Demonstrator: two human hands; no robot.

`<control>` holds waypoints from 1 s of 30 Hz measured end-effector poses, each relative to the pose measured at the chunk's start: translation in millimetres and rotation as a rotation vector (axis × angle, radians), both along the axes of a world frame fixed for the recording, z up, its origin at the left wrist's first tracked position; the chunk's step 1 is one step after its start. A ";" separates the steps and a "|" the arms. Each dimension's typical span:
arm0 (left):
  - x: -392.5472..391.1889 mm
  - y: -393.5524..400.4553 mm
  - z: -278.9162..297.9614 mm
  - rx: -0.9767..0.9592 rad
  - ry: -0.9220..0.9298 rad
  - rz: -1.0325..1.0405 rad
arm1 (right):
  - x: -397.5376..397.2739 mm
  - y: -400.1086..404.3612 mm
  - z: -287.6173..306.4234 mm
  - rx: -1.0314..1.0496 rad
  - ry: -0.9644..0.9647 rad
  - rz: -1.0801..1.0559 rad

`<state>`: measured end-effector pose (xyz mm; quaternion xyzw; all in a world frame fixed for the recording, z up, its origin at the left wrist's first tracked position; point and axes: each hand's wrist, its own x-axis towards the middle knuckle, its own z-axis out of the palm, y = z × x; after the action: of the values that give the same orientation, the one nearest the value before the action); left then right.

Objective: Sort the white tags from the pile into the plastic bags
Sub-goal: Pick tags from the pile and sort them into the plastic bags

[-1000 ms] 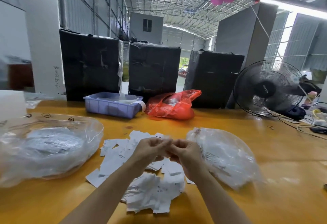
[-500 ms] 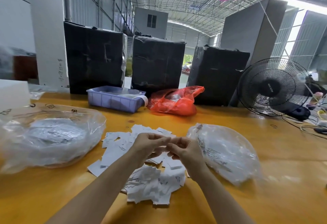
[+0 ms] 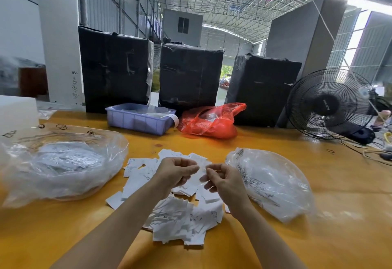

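A loose pile of white tags (image 3: pixel 180 220) lies on the yellow table (image 3: pixel 318 237) in front of me. A large clear plastic bag (image 3: pixel 63 167) holding white tags sits to the left of the pile. A second clear plastic bag (image 3: pixel 273 181) with tags lies to the right. Above the pile, my left hand (image 3: pixel 176 172) and my right hand (image 3: pixel 222 180) are held close together, fingers curled, a small gap between them. Each seems to pinch an edge of a thin white tag (image 3: pixel 202 165) between them; the tag is blurred.
A purple plastic bin (image 3: pixel 137 120) and a red plastic bag (image 3: pixel 212 122) sit at the back of the table, before three black wrapped boxes (image 3: pixel 191 75). A black fan (image 3: pixel 331 105) stands at the right, with cables (image 3: pixel 373 152) beside it.
My hands, pressed together before, have drawn slightly apart over the pile. The view has shifted a little closer.
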<state>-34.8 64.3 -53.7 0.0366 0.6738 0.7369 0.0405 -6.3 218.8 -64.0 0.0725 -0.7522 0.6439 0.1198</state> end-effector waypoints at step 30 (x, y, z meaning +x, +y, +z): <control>-0.7 -0.7 -4.4 0.161 -0.017 0.093 | -12.9 17.6 -14.4 0.986 0.048 -0.070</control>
<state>-35.4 63.7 -58.1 0.0020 0.6129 0.7901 0.0089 -19.1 236.4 -78.5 0.1100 -0.9663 0.2053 0.1100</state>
